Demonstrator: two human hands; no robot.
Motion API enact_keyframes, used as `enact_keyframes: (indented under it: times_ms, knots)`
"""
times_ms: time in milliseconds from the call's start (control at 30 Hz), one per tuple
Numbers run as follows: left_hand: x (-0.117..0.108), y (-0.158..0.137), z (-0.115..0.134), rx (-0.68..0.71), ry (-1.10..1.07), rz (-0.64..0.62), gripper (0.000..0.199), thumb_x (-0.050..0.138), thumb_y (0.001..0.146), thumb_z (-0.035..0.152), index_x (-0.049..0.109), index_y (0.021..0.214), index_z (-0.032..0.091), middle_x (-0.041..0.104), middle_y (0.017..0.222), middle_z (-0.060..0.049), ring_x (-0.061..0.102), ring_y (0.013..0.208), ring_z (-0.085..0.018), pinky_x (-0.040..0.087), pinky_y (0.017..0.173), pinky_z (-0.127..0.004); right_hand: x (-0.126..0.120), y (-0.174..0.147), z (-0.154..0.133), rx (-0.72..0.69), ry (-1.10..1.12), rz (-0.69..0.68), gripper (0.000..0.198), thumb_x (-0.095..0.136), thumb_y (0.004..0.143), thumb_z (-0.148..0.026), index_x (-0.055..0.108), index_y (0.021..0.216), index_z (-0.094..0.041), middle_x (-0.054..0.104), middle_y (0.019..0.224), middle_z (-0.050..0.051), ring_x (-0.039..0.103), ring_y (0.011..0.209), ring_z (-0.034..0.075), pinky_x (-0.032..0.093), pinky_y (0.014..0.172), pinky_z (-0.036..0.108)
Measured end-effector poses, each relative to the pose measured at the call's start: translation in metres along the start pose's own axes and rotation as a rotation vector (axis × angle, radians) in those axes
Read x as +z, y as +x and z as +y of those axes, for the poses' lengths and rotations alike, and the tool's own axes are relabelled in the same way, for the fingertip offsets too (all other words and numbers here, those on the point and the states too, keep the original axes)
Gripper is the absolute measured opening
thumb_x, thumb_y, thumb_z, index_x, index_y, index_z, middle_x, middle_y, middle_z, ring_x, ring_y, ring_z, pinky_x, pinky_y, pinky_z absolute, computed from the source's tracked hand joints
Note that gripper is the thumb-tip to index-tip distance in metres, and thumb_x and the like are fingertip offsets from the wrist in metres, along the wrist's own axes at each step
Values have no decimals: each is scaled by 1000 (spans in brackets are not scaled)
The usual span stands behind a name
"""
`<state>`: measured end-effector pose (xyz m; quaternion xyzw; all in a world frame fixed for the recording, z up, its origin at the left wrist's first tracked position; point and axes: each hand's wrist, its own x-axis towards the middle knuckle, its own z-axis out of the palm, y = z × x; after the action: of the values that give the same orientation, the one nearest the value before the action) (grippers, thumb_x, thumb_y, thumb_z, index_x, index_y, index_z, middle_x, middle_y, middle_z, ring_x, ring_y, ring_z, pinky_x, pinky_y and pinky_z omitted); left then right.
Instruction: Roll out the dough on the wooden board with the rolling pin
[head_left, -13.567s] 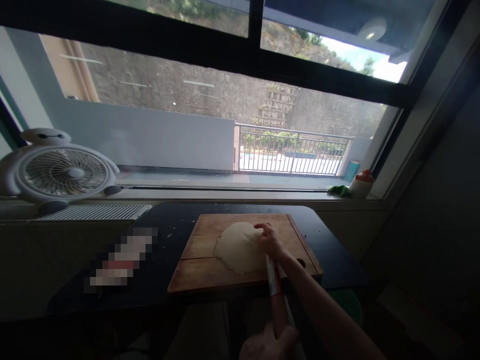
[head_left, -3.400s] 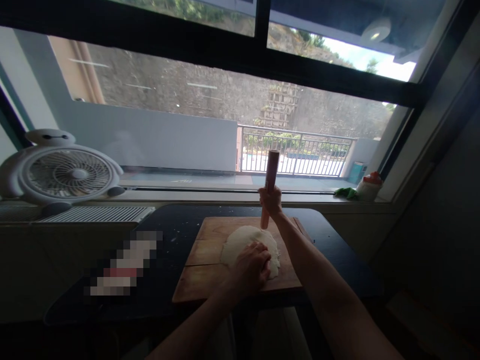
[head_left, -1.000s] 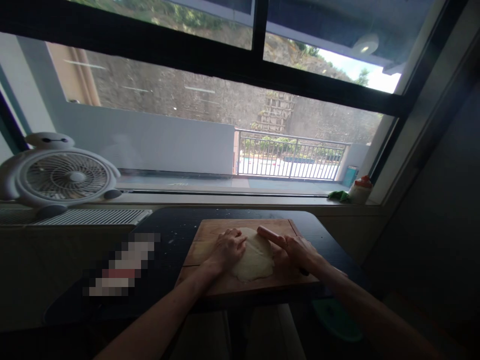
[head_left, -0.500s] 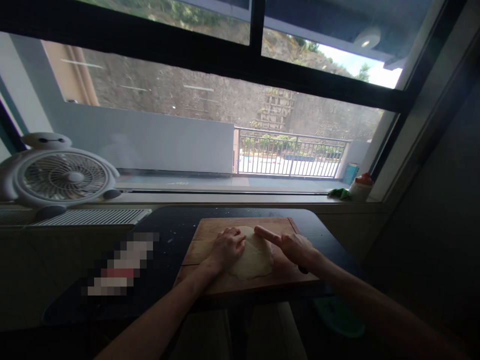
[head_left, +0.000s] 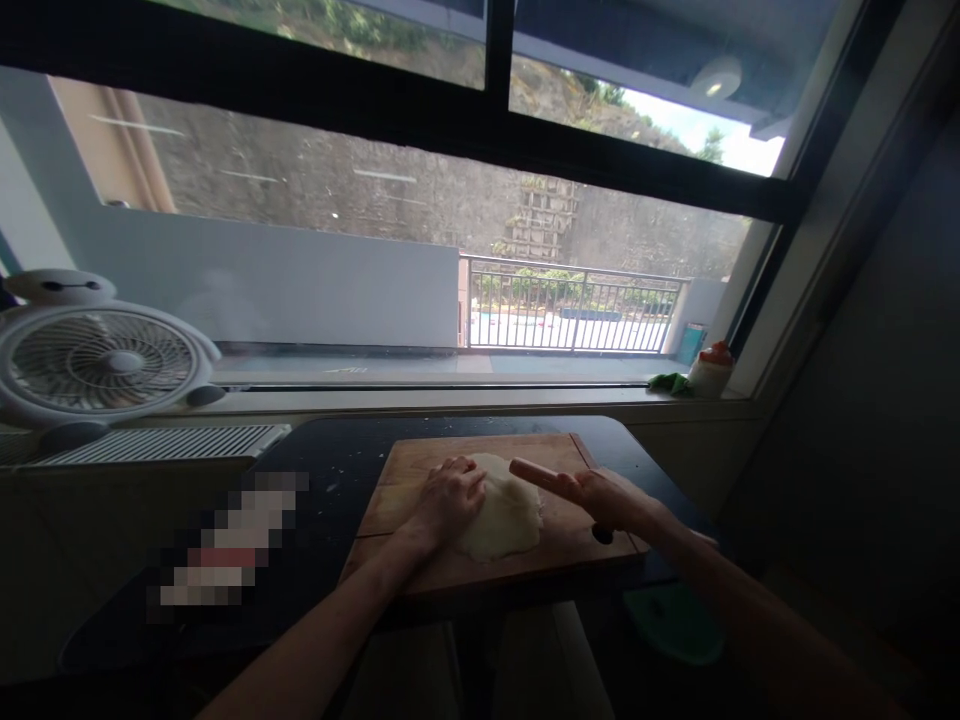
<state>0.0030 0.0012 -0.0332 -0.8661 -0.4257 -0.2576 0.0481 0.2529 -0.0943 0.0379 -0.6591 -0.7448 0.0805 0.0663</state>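
A flattened sheet of pale dough [head_left: 506,515] with an uneven edge lies on a wooden board [head_left: 386,490]. My left hand [head_left: 455,492] rests on the dough's left side, its fingers lying over the surface and slightly bent. In my right hand [head_left: 611,498] is a wooden rolling pin [head_left: 536,475], gripped around its middle. The pin's near end points over the dough's upper right edge, and its other end shows past my wrist. Whether the pin touches the dough I cannot tell.
The board sits on a dark table [head_left: 330,450] with white specks. A pixelated patch [head_left: 232,545] covers something at left. A white fan [head_left: 112,360] stands beside the window. On the sill are a bottle [head_left: 711,370] and a green item [head_left: 667,383]. Below the table is a green object [head_left: 675,625].
My right hand has moved slightly right and turned, and more of the rolling pin shows. The left hand stays on the dough. The whole view has shifted a little.
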Motion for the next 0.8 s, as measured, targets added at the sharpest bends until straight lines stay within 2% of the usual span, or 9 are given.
enact_keyframes:
  times_ms: [167,333,500,633,800]
  knots:
    - [1,0,0,0,16,4,28,49,83,25,65,106,21,60,111,-7,51,105,-21,40,92,-36,15,-27,11,27,-48,-43,46,26,94,-47,61,105,-20,66,78,7,61,70,18,36,60,23]
    - [1,1,-1,3,18,-1,29,49,82,23,65,106,21,60,111,-7,52,104,-21,41,92,-36,41,-59,14,83,-46,42,53,14,95,-50,57,86,-20,65,75,7,63,68,20,31,54,25]
    - [1,2,-1,3,26,-7,30,47,84,26,64,108,22,60,113,-6,52,106,-21,40,93,-36,61,-79,17,175,30,34,54,10,95,-52,54,88,-21,66,73,5,64,70,21,31,53,26]
    - [3,4,-2,11,46,-22,32,44,85,28,64,109,22,60,114,-6,52,106,-21,41,93,-35,62,-85,12,217,22,56,58,7,94,-52,56,92,-21,66,74,7,65,71,22,32,53,27]
    - [7,6,-7,45,68,-13,33,44,84,28,65,108,20,61,113,-6,53,105,-21,41,94,-35,41,-84,11,171,16,2,60,10,94,-53,59,92,-20,67,80,8,65,77,21,34,57,27]
